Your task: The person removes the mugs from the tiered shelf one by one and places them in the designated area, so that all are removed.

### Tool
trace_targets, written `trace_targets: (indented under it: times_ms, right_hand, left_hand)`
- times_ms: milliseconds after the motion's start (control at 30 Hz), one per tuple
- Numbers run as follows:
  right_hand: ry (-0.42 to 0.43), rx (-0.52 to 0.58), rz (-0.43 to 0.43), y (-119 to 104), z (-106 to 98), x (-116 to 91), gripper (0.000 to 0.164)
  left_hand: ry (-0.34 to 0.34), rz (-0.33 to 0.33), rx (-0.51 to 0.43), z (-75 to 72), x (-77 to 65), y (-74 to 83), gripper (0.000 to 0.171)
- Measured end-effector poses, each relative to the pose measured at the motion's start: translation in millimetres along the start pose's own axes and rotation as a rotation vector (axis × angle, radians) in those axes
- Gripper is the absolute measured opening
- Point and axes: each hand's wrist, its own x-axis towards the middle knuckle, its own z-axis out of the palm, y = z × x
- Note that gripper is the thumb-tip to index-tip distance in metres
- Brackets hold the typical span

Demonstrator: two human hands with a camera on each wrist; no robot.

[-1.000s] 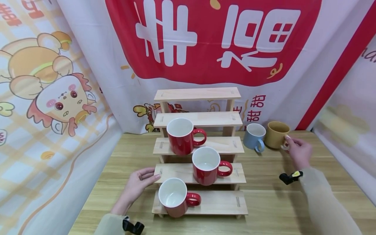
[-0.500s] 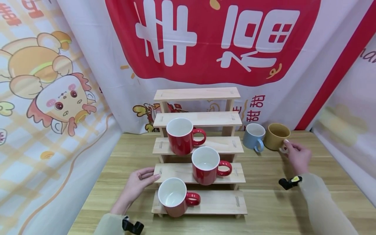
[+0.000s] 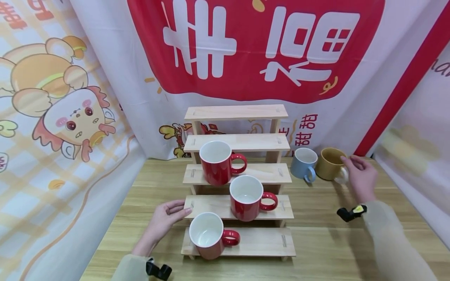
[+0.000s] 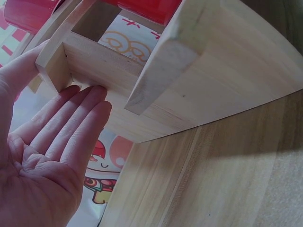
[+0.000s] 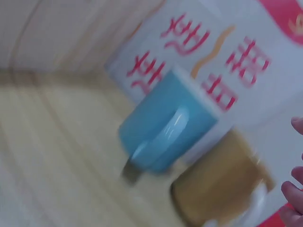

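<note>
A tiered wooden stand (image 3: 239,111) holds three red mugs with white insides: the upper mug (image 3: 216,166), the middle mug (image 3: 246,199) and the lower mug (image 3: 207,236). My left hand (image 3: 166,218) holds the left end of the second step from the bottom; in the left wrist view its straight fingers (image 4: 78,125) lie under the board. On the table to the right, a mustard-brown mug (image 3: 328,166) with a white handle stands beside a light blue mug (image 3: 303,164). My right hand (image 3: 360,175) has its fingertips at the brown mug's rim; the right wrist view catches only these fingertips (image 5: 293,196), spread apart.
A white cloth with a red panel (image 3: 246,89) hangs close behind the stand. Printed cloth walls (image 3: 70,128) border the wooden table (image 3: 316,242) on both sides. The two upper steps bear no mugs.
My right hand has let go of the brown mug's handle and moved up and slightly right to its rim. That mug has shifted slightly towards me. My left hand stays in place.
</note>
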Motion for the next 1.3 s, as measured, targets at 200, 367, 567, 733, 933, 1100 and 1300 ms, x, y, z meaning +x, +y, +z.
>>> trace_targets:
  times_ms: [200,367,567,733,933,1100,1300]
  right_hand:
    - [-0.055,-0.106,-0.119,-40.3,10.3,-15.7,0.051]
    - [-0.184,-0.251,-0.184,-73.8,21.9,-41.3,0.064]
    - [-0.32,-0.306,-0.281,-103.3,45.1,-75.9,0.065]
    - [-0.416,-0.284,-0.36,-119.4,63.5,-103.7,0.058]
    - [-0.521,-0.267,-0.444,-132.0,82.3,-129.8,0.052]
    - [-0.594,-0.225,-0.47,-134.5,97.8,-143.4,0.048]
    - [-0.689,-0.189,-0.501,-128.5,115.2,-153.7,0.042]
  left_hand:
    - [-0.008,-0.005,-0.011,0.7,0.4,1.3,0.053]
    - [-0.007,0.009,0.004,0.0,-1.1,2.5,0.053]
    - [-0.001,0.002,0.014,-0.2,-0.7,1.2,0.054]
    - [0.0,-0.002,0.012,0.1,-0.3,0.0,0.054]
    - [0.0,0.004,0.004,0.3,0.6,-0.2,0.053]
    - [0.002,-0.003,0.007,1.2,1.4,-1.4,0.053]
    - [0.004,0.0,0.005,0.9,1.5,-1.2,0.053]
